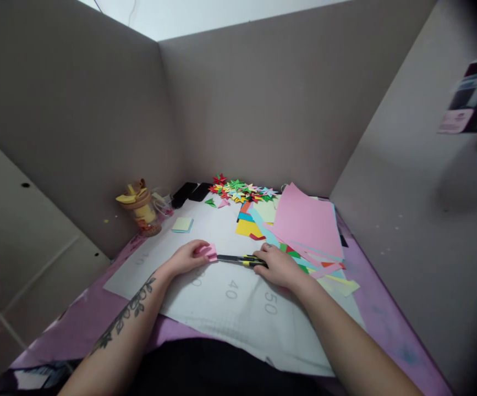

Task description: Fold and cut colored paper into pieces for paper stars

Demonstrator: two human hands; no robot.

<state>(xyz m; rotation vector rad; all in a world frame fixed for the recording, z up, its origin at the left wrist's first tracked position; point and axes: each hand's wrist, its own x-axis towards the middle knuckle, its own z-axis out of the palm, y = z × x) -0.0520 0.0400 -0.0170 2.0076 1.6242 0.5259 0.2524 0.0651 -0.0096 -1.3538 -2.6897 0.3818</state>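
Fingers of my left hand are closed on a small pink paper piece near the middle of the white sheet. In my right hand is a pair of black and yellow scissors, pointing left. Their blade tips reach the lower right edge of the pink paper; whether they touch it I cannot tell. My right fingers partly hide the scissor handles. A small stack of pale square papers lies beyond my left hand.
Folded paper stars pile up at the back, with a green folded piece before them. Pink sheets and coloured scraps lie right. A cup and black phone-like objects stand back left. Grey panels enclose the table.
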